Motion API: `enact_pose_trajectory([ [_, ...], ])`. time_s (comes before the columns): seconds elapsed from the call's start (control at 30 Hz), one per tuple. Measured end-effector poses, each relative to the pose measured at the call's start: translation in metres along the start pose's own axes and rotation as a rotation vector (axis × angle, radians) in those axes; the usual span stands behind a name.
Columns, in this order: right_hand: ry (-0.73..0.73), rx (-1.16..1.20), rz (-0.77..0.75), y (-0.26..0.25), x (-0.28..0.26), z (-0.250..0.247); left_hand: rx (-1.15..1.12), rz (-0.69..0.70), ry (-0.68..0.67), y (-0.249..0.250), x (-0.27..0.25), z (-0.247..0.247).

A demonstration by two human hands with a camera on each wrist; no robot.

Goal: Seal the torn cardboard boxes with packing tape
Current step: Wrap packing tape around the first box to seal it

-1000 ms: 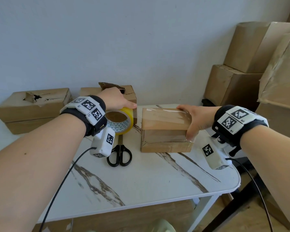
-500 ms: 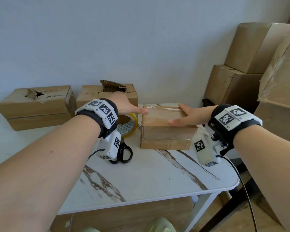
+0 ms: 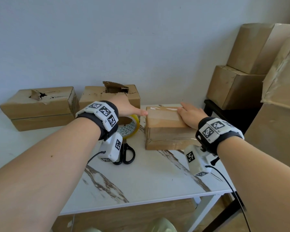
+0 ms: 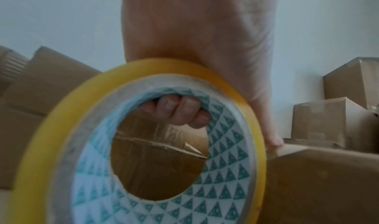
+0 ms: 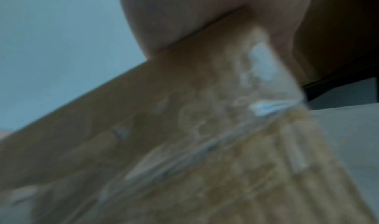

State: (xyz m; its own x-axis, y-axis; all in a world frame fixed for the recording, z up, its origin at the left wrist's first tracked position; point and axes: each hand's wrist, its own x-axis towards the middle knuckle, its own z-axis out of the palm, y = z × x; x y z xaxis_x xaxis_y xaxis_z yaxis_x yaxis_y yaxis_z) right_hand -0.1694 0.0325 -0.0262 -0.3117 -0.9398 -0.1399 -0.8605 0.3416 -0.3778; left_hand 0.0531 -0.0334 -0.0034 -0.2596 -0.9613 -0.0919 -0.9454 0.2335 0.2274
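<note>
A brown cardboard box [image 3: 164, 131] wrapped in clear tape stands in the middle of the white marble table [image 3: 149, 178]. My right hand [image 3: 189, 114] lies flat on the box's top right, fingers straight. The right wrist view is blurred and shows the palm [image 5: 194, 17] on the box [image 5: 143, 114]. My left hand [image 3: 124, 106] holds a yellow tape roll [image 3: 131, 127] just left of the box. Its fingers [image 4: 180, 112] curl through the roll's core [image 4: 225, 162], and the thumb reaches the box's top left edge [image 4: 317, 187].
Black scissors [image 3: 126, 154] lie on the table under my left wrist. Two torn boxes [image 3: 38, 106] [image 3: 97, 99] stand at the back left by the wall. Large stacked boxes [image 3: 233, 86] fill the right side, over a dark stand [image 3: 209, 106].
My right hand let go of the box's right end and now lies flat on its top. My left hand brought the tape roll rightward until the thumb met the box.
</note>
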Motion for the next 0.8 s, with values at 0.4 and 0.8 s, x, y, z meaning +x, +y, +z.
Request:
enact_pose_trajectory([
  [0.4,-0.217,-0.138,-0.300,-0.062,-0.033,-0.024,-0.215,0.022,-0.020,-0.005,0.002,-0.008],
  [0.8,-0.218,-0.246,-0.378,-0.082,-0.037,-0.001,-0.302,0.007,-0.048,-0.019,-0.003,-0.019],
])
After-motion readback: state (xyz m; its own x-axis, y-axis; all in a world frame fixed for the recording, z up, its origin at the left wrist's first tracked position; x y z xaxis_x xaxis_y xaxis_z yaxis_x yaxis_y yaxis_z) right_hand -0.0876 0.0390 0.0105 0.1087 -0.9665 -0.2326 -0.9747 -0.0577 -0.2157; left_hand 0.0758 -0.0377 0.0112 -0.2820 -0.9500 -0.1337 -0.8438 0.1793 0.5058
